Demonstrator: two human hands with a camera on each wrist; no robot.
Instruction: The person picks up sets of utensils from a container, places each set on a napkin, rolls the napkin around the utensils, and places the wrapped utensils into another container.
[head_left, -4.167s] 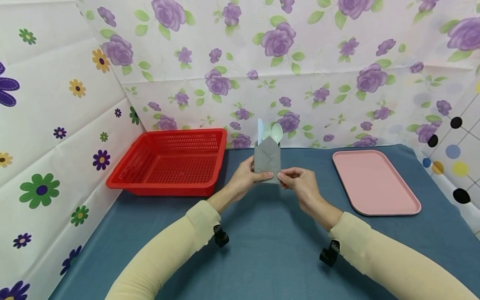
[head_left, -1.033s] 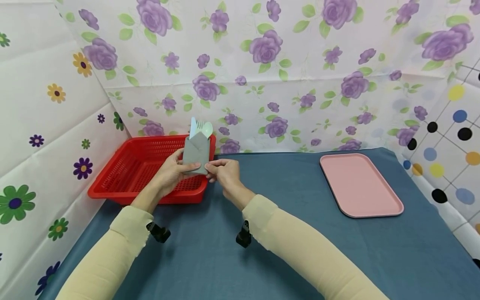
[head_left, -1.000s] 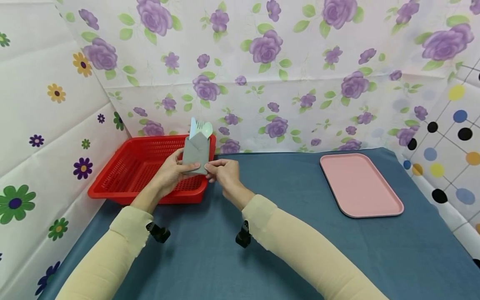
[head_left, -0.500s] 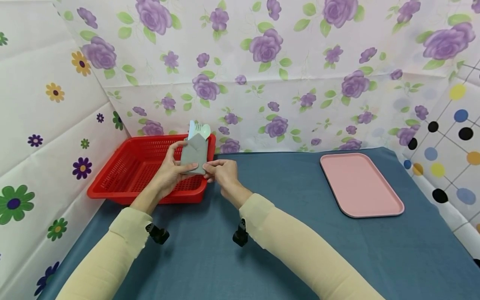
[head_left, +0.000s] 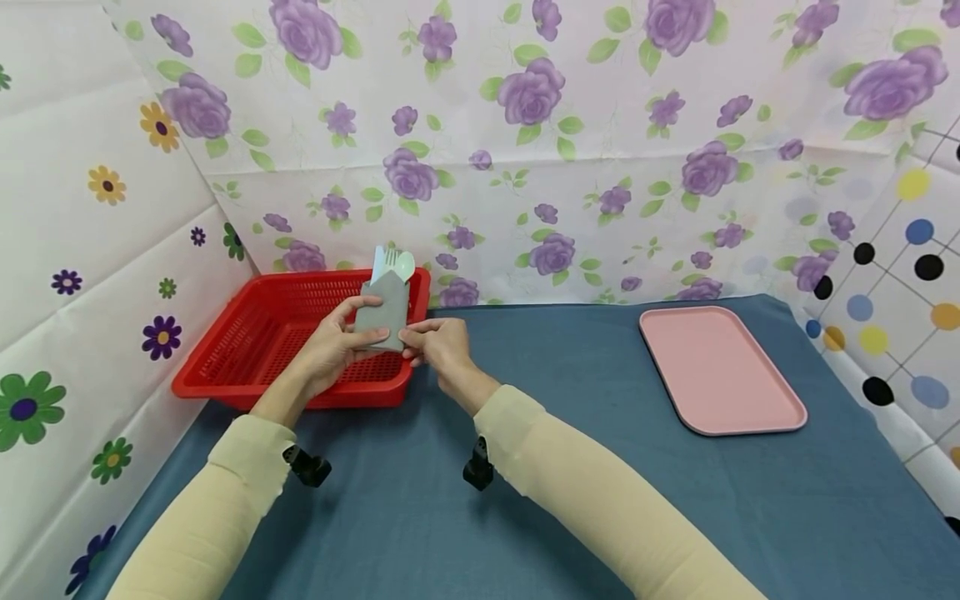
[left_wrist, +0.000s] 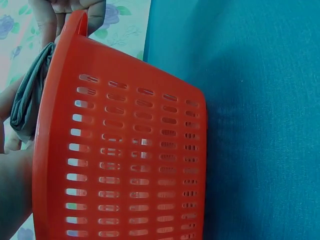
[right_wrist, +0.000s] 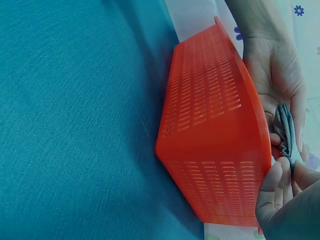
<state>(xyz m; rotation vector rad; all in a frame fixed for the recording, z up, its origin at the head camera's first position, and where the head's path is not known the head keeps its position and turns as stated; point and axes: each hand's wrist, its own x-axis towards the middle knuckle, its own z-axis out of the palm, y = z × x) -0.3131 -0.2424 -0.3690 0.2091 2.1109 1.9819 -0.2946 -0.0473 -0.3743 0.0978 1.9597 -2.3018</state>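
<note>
A folded grey napkin pouch (head_left: 384, 310) is held up over the right part of the red basket (head_left: 225, 388). Out of its top stick a pale blue knife (head_left: 377, 262), a fork (head_left: 391, 258) and a pale green spoon (head_left: 405, 266). My left hand (head_left: 330, 346) grips the pouch from its left side, thumb across the front. With thumb and fingers, my right hand (head_left: 441, 343) pinches its lower right corner. In the right wrist view the folded bottom edge of the napkin (right_wrist: 286, 131) shows between both hands; in the left wrist view the basket wall (left_wrist: 125, 150) covers part of them.
A pink tray (head_left: 723, 371) lies on the right of the blue-covered table (head_left: 570, 500). Flowered sheets (head_left: 510, 125) hang behind and to the left. The basket stands at the back left, close to both sheets.
Both hands carried the pouch left from mid-table to over the basket. In the last second it sank slightly and shifted a little left, while the left index finger moved onto its front.
</note>
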